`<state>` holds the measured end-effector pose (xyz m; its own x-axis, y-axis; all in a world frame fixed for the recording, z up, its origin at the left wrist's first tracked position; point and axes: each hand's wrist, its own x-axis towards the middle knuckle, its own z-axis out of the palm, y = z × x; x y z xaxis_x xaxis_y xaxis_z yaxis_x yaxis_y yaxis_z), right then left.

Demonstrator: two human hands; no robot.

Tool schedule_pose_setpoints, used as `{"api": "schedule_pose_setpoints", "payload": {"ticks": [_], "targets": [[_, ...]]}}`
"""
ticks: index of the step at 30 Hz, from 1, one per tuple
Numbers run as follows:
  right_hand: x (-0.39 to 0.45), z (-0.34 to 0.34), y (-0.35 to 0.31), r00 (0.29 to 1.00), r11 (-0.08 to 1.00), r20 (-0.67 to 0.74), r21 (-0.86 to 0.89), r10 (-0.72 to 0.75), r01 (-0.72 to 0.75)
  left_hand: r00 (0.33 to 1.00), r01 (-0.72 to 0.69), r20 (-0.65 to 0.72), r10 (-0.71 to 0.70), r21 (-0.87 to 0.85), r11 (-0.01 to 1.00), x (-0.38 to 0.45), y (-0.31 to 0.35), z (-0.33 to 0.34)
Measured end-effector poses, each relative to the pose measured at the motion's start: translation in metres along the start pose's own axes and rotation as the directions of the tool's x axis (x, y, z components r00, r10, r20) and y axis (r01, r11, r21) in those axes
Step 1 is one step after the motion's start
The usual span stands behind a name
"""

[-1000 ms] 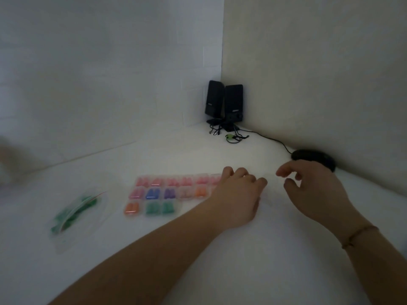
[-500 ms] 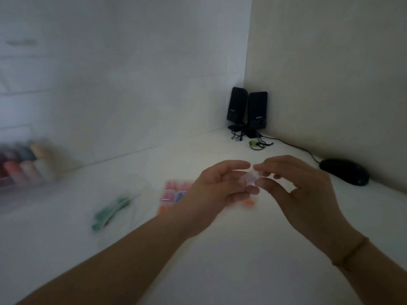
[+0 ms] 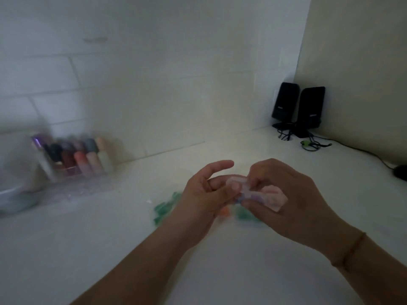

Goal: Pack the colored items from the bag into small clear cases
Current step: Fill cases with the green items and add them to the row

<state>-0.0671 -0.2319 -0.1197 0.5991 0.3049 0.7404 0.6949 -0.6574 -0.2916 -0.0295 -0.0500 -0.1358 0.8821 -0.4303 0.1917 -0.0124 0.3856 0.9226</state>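
A small clear case (image 3: 239, 186) is held above the white table between both hands. My left hand (image 3: 202, 194) pinches its left end with thumb and lower fingers, the index finger stretched out. My right hand (image 3: 284, 194) pinches its right side from above. Behind the hands, packed cases with pink (image 3: 275, 198), orange (image 3: 224, 211) and green (image 3: 244, 215) items lie on the table, mostly hidden. The clear bag with green items (image 3: 164, 209) lies blurred to the left of my left hand.
A clear organizer with several coloured bottles (image 3: 81, 161) stands at the back left beside a blurred white container (image 3: 15, 194). Two black speakers (image 3: 298, 108) with cables sit in the back right corner. A black mouse (image 3: 400, 172) lies at the right edge.
My hands rose from the table and came together on a clear case, now held closer in. The view swung left, bringing the bottle organizer into sight.
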Motion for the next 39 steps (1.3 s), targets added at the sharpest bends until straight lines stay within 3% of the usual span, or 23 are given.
{"api": "schedule_pose_setpoints", "payload": {"ticks": [4,6,9,12,16,18,23,30,39], "targets": [[-0.004,0.002,-0.003,0.993,0.99,-0.103,-0.132,-0.053,0.039,1.0,-0.009,-0.03,0.009,0.004,1.0,0.001,-0.005,0.006],[-0.007,0.004,-0.006,0.978,0.999,-0.204,-0.001,0.035,-0.036,0.998,0.059,0.047,-0.053,-0.152,0.987,-0.001,-0.004,0.009],[-0.009,0.007,-0.007,0.965,0.982,-0.231,0.164,0.128,-0.091,0.981,0.167,0.146,-0.128,-0.299,0.94,-0.005,-0.002,0.011],[-0.011,0.009,-0.004,0.969,0.988,-0.225,0.137,0.101,-0.071,0.983,0.123,0.172,-0.066,-0.347,0.93,-0.004,-0.005,0.01],[-0.013,0.005,-0.012,0.956,0.999,-0.292,0.045,0.035,-0.023,0.993,0.08,0.11,-0.04,-0.379,0.922,0.0,-0.009,0.009],[-0.012,0.005,-0.015,0.956,0.998,-0.29,-0.053,-0.04,0.026,0.994,0.071,0.108,-0.033,-0.37,0.926,0.001,-0.01,0.009],[-0.012,0.005,-0.011,0.975,0.989,-0.224,-0.146,-0.002,-0.031,0.996,0.076,0.073,-0.053,-0.36,0.93,0.001,-0.014,0.011],[-0.013,0.003,-0.003,0.99,0.947,-0.108,-0.317,-0.087,0.049,0.995,0.098,0.014,-0.098,-0.293,0.951,0.001,-0.016,0.012],[-0.013,0.009,-0.016,0.981,0.972,-0.182,-0.211,0.061,-0.1,0.996,0.084,0.044,-0.073,-0.329,0.941,-0.003,-0.014,0.014]]}}
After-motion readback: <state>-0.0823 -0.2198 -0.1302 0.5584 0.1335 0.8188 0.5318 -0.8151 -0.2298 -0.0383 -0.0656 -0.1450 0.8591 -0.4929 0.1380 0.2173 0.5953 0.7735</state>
